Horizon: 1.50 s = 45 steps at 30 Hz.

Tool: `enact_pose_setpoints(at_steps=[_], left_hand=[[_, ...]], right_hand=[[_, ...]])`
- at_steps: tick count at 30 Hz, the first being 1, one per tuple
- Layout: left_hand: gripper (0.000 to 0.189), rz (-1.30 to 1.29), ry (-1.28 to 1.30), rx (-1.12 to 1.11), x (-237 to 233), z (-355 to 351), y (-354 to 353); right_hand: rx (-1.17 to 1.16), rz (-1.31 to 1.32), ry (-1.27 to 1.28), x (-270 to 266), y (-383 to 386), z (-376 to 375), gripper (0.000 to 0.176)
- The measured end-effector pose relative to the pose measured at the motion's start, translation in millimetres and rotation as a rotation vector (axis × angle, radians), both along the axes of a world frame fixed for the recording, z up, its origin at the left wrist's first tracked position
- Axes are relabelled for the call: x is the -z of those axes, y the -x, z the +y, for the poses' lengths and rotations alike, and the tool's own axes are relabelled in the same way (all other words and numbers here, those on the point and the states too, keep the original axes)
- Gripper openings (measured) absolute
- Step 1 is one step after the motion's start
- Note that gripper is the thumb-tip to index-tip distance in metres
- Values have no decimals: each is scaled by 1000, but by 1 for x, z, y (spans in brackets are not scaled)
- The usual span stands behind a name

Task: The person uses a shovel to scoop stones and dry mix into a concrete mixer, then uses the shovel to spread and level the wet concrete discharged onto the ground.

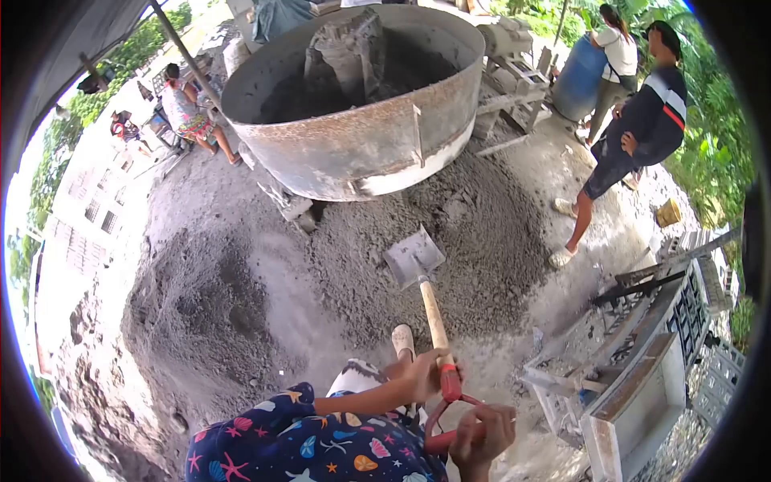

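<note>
A shovel [432,309] with a wooden shaft and a red D-shaped grip reaches forward from my body. My left hand [426,376] is wrapped round the lower end of its shaft, close to the red part. On the red D-grip, my right hand [484,434] is closed. The flat metal blade [414,255] lies against a pile of grey, crumbly mix [474,241], with little or nothing on it. Just beyond the pile stands a large round metal mixing pan [353,153] with dark material inside.
Another grey heap [201,297] lies to the left. A metal and wood frame [618,386] stands at the right. One person in dark clothes [642,128] stands at the right, another beside a blue barrel [580,76]. Further people are at the left. A yellow bucket [667,213] sits at right.
</note>
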<state>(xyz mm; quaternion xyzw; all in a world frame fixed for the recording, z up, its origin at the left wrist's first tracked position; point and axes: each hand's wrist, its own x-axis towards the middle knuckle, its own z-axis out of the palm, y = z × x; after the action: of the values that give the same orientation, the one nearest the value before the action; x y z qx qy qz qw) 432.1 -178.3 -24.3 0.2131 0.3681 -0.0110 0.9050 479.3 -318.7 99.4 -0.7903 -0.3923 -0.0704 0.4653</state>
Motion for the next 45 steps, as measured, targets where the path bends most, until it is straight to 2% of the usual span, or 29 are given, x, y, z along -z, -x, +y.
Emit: enact_pose_setpoints(at_steps=[2, 4, 5, 6, 7, 8, 9, 10, 11, 12, 13, 14, 15, 17, 19, 21, 22, 24, 27, 29, 33, 35, 36, 37, 39, 40, 42, 43, 45], left_hand=[[36, -146, -429, 303, -20, -18, 62], [50, -155, -526, 285, -87, -31, 113], [49, -87, -187, 69, -105, -34, 138], [48, -10, 127, -195, -122, -38, 162], [42, 28, 510, -492, -112, -45, 187], [42, 10, 504, -504, -120, -46, 200], [28, 32, 496, -805, -131, -48, 215], [16, 53, 491, -1106, -137, -50, 228], [16, 44, 498, -1114, -125, -49, 242], [18, -102, 394, -1139, -101, -43, 256], [22, -248, 287, -1160, -85, -36, 268], [19, -65, 203, -1225, -84, -30, 265], [19, -63, 203, -1220, -82, -24, 263], [17, 49, 90, -1194, -76, -24, 268], [15, 1, 62, -1149, -74, -34, 286], [17, 85, 26, -1082, -41, -41, 320], [21, 145, 78, -1106, -10, -48, 338], [24, 221, 117, -1108, -2, -58, 372], [38, 428, 88, -1183, 14, -75, 408], [44, 584, 12, -1256, 30, -87, 421], [44, 668, -130, -1268, 86, -92, 438], [44, 698, -177, -1219, 117, -65, 421], [45, 711, -242, -1177, 134, -49, 410], [45, 728, -319, -1136, 175, -23, 401], [48, 702, -274, -1159, 160, 71, 354], [51, 542, -308, -1194, 172, 112, 344], [56, 548, -122, -1286, 128, 198, 333], [56, 555, -108, -1317, 141, 195, 355], [56, 746, -309, -1135, 193, 192, 395]], right_hand=[[-40, 14, -6, -4, 29, 3, 15], [-255, 170, -112, -7, 55, 6, 11], [-269, 160, -119, -7, 68, 7, 11], [-385, 335, -130, -3, 80, 8, 12], [-506, 506, -137, 4, 88, 10, 13], [-550, 497, -125, 26, 92, 14, 16], [-562, 491, -126, 45, 101, 17, 16], [-486, 747, 22, 64, 108, 20, 21], [-396, 996, 178, 82, 114, 24, 28], [-400, 990, 184, 98, 118, 30, 28], [-390, 1255, 243, 112, 121, 39, 37], [-374, 1521, 306, 128, 125, 49, 47], [-369, 1523, 303, 143, 132, 66, 47], [-298, 2081, 293, 181, 156, 90, 59], [-404, 2365, 37, 221, 174, 125, 55], [-142, 2180, -11, 215, 205, 166, 32], [-116, 2185, -1, 238, 219, 174, 32], [102, 2067, 225, 308, 238, 185, 27], [77, 2153, 357, 346, 287, 170, 25], [179, 2203, 295, 344, 314, 159, 26], [157, 2294, 321, 377, 316, 168, 25], [136, 2310, 328, 400, 298, 193, 24], [240, 2356, 406, 405, 276, 222, 23], [189, 2304, 444, 420, 252, 263, 22], [81, 2254, 413, 440, 214, 333, 21], [21, 2248, 334, 442, 195, 375, 21], [69, 2314, 282, 447, 198, 436, 23], [129, 2301, 295, 447, 216, 448, 23], [119, 2254, 414, 506, 239, 434, 15]])
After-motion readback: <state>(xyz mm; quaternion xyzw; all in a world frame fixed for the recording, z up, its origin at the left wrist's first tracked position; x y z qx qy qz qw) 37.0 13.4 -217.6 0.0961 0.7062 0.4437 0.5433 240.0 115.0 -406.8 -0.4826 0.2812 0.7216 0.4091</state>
